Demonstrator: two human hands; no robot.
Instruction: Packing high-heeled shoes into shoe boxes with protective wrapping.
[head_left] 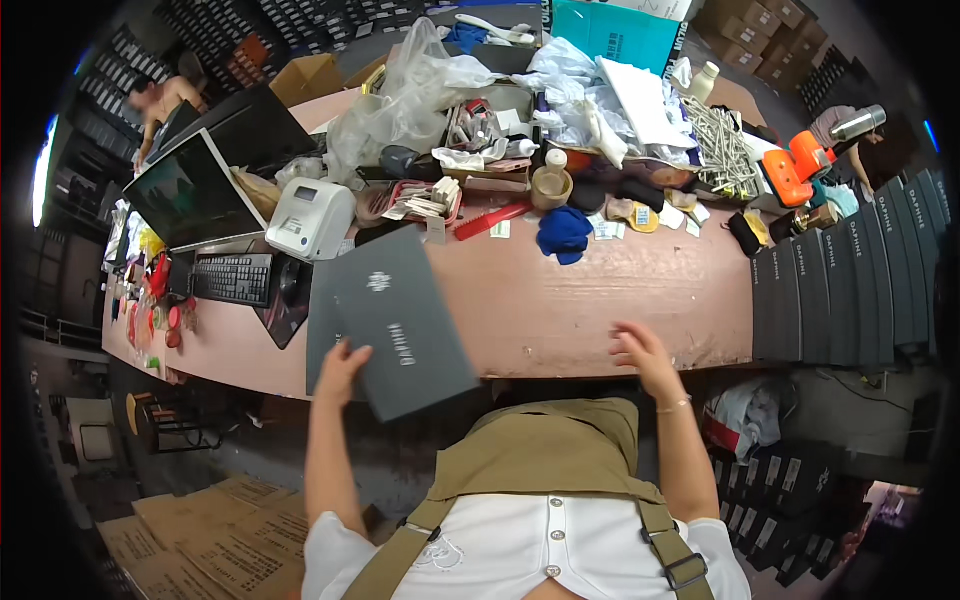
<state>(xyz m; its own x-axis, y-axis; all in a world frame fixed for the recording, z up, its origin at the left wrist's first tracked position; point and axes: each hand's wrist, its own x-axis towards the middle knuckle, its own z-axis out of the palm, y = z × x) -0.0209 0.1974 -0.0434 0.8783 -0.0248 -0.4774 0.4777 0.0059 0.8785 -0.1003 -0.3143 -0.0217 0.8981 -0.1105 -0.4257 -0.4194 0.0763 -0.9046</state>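
Note:
My left hand [342, 373] is closed on the left edge of a dark grey shoebox [405, 310] with pale printing on its lid. The shoebox is tilted over the table's front edge. Behind its left side, another dark grey box surface [326, 280] shows in part; I cannot tell whether it is a separate box. My right hand [645, 358] hovers near the front edge of the pinkish table [600, 290], fingers apart, holding nothing. A crumpled blue cloth [564, 235] and a red comb-like strip [492, 220] lie farther back on the table.
A row of dark shoeboxes [830, 270] stands at the right. To the left are a monitor [190, 190], a keyboard [233, 279] and a white label printer [311, 218]. Plastic bags, trays and an orange tape dispenser [790, 172] crowd the back. Two people are in the background.

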